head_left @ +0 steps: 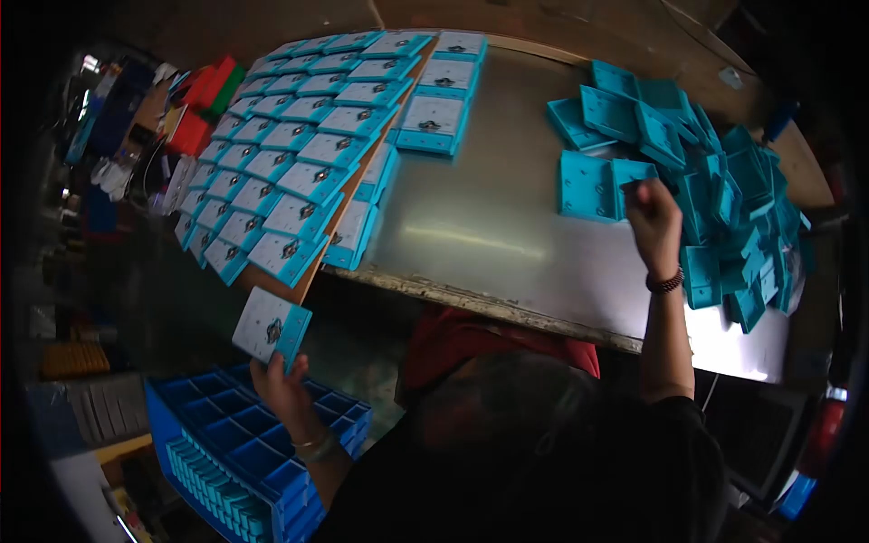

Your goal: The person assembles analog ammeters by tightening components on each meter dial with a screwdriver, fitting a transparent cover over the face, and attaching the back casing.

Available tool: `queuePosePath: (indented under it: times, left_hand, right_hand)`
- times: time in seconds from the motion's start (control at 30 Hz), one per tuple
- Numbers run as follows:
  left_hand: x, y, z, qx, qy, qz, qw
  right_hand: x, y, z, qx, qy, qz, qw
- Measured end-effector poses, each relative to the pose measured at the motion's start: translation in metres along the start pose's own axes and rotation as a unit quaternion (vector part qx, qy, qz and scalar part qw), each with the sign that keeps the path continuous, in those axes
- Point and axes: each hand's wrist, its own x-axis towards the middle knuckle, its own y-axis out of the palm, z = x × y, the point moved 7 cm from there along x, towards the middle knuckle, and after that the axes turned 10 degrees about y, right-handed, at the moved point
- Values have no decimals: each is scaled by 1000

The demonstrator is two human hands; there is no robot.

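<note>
My left hand (288,391) grips the lower edge of a flat teal box (272,324) with a pale printed face and a dark emblem. That box is held just off the near corner of a slanted board (312,271). On the right, my right hand (656,222) has its fingers closed at the near edge of an open teal case (588,185), whose two shallow halves lie spread on the metal table. Something small and dark shows at these fingertips, too unclear to name.
Rows of similar pale-faced boxes (312,145) cover the board. More boxes (434,118) lie beside it on the metal table (471,208). Open teal cases (724,190) are heaped at the right. A blue crate (217,480) with teal pieces stands below my left hand.
</note>
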Motion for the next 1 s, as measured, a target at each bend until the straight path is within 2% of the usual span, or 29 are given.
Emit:
queuePosePath:
  times: [0.03, 0.07, 0.1, 0.17, 0.2, 0.23, 0.33, 0.47, 0.53, 0.57, 0.63, 0.67, 0.77, 0.83, 0.9, 1.0]
  left_hand:
    - [-15, 8, -10, 18, 28, -17, 999]
    - [-32, 20, -18, 35, 57, -38, 997]
    - [-40, 38, -17, 30, 53, -24, 998]
    - [-54, 75, -20, -32, 83, 61, 994]
    - [-59, 96, -10, -56, 35, 109, 992]
    - [-63, 125, -2, -74, 8, 180, 981]
    - [-82, 211, 30, -74, -102, 385, 914]
    - [-111, 289, 81, -81, -198, 511, 832]
    - [-119, 308, 97, -77, -231, 529, 813]
    - [-121, 315, 100, -71, -239, 523, 815]
    - [-122, 323, 97, 3, -193, 534, 823]
    - [-122, 326, 96, 22, -186, 532, 825]
    - [-121, 327, 97, 45, -168, 522, 835]
    - [-120, 325, 95, 50, -166, 509, 843]
    - [-120, 322, 95, 58, -166, 494, 852]
    - [-119, 322, 96, 46, -181, 490, 851]
  right_hand:
    - [-3, 21, 14, -26, -26, 42, 998]
    - [-8, 44, 2, 47, -1, 93, 995]
    - [-14, 54, 3, -127, -72, 44, 988]
    - [-21, 77, -29, -199, 6, 76, 977]
    - [-24, 80, -35, -229, 31, 89, 969]
    - [-29, 76, -32, -203, 25, 69, 976]
    - [-47, 65, -19, -174, 2, 109, 979]
    - [-70, 38, -31, -259, 20, 161, 952]
    - [-67, 13, -21, -74, 66, 125, 987]
    - [-67, 2, -12, -55, 112, 106, 986]
    - [-67, 2, 13, 226, 92, 87, 966]
    - [-67, 9, 18, 206, 68, 121, 969]
    - [-76, 53, 24, 303, 136, 182, 925]
    - [-78, 71, 34, 331, 114, 171, 921]
    - [-80, 82, 34, 303, 110, 149, 935]
    - [-80, 90, 33, 277, 145, 139, 939]
